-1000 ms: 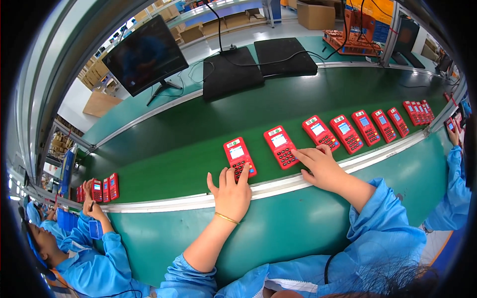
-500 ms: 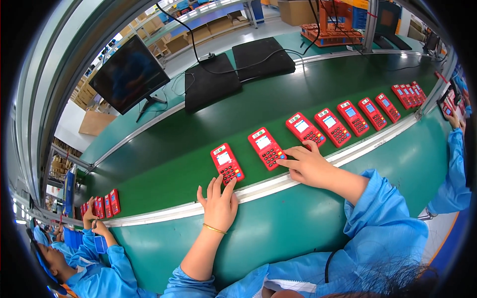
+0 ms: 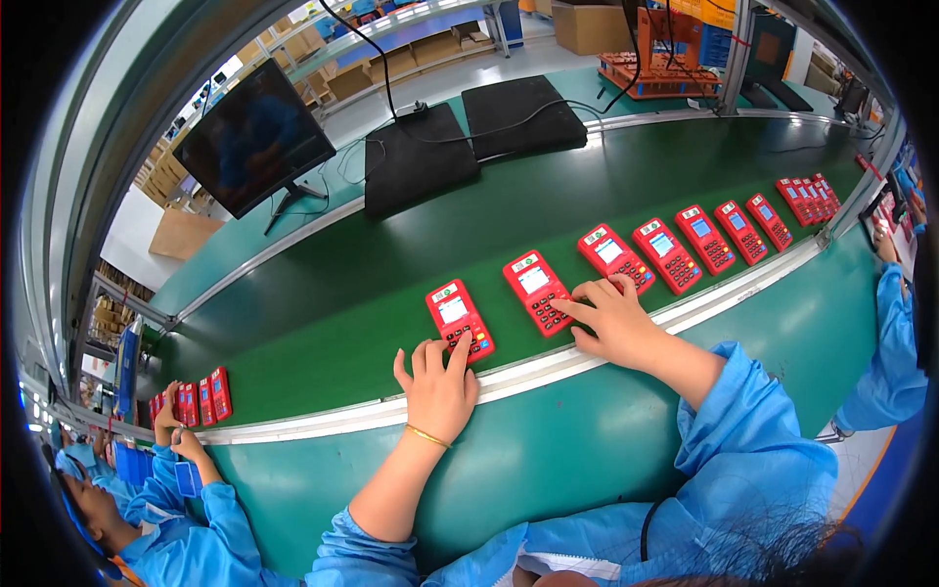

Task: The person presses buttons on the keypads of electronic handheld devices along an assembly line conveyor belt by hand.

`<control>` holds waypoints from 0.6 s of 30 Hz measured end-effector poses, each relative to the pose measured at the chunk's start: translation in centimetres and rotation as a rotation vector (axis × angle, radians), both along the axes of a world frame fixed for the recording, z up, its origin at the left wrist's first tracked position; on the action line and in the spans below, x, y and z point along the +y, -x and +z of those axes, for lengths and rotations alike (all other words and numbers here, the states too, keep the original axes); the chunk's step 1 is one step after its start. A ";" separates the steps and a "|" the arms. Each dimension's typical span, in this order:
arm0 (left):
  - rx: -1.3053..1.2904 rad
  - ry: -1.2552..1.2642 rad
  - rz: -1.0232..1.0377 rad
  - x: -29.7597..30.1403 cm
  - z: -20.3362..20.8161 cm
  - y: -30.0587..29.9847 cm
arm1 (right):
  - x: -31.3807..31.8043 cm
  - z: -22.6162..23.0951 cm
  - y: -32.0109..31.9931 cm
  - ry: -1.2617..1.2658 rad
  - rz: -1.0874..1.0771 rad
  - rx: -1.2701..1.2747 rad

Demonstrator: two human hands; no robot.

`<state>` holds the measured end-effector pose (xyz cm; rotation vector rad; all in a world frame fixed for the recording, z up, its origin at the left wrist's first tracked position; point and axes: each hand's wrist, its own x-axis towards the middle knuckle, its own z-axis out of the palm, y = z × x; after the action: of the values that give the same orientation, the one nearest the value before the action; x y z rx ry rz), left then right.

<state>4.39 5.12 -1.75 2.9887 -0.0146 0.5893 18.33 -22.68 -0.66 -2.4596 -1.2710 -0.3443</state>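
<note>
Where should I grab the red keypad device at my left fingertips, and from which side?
I'd pinch the red keypad device across its long sides, around the middle, coming from the near side with your left hand. It lies face up and oblong, and green surface shows along both long sides, likely leaving room to straddle it.

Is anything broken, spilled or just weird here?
Nothing stands out. The nearer red plastic keypad devices lie screen-up on the dark green surface, with no visible spill or crack. The black rectangular monitor looks tilted, though probably only because this wide camera bends the view.
</note>
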 end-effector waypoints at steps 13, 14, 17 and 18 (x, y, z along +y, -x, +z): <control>0.014 0.049 -0.087 0.6 0.4 1.5 | -1.1 -0.3 2.5 0.029 -0.053 0.026; 0.025 0.040 -0.082 0.5 0.4 1.5 | -1.0 -0.2 2.5 0.048 -0.050 -0.014; 0.043 0.047 -0.073 0.7 0.4 1.4 | -0.5 0.0 2.6 0.082 -0.059 -0.076; 0.046 0.066 -0.070 0.7 0.5 1.4 | -0.3 0.1 2.6 0.099 -0.071 -0.104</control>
<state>3.00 5.81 -1.27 2.9234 -0.0941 0.5039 15.69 -22.98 -0.53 -2.6052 -1.2726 -0.4426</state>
